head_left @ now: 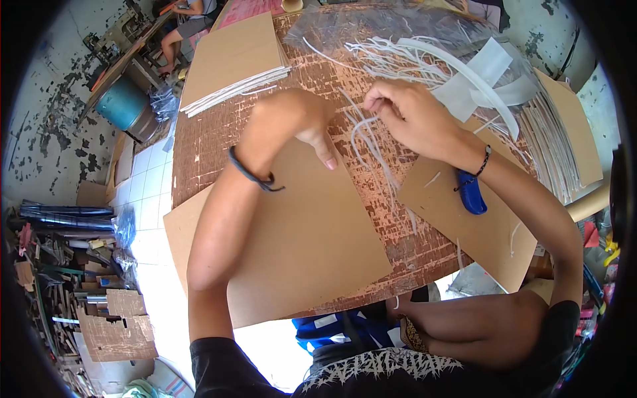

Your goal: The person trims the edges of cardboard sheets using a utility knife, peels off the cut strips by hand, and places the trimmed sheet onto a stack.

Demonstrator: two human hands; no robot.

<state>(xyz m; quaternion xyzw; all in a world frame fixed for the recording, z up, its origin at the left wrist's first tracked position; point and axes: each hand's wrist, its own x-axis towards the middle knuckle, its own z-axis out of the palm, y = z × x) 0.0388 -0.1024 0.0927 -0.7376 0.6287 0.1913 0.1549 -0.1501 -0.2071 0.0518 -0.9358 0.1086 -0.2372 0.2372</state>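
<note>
A brown cardboard sheet [305, 232] lies in front of me, its near edge past the table edge. My left hand [295, 116] bends over its far right corner, with the thumb stretched along the edge and the other fingers mostly hidden. Right of it, my right hand [408, 116] is raised with fingers curled and pinched at the end of a thin white strip [356, 136]. More loose strips trail down between the boards. Below my right wrist, a blue-handled tool [472, 192] rests on a second cardboard sheet [434, 199]; my forearm partly covers it.
A stack of cardboard [232, 60] sits far left on the worn table [206, 146]; another stack [557, 139] stands right. A heap of white strips [405, 60] and clear plastic [318, 26] lie at the back. Another person [192, 26] sits far left, near a blue drum [119, 103].
</note>
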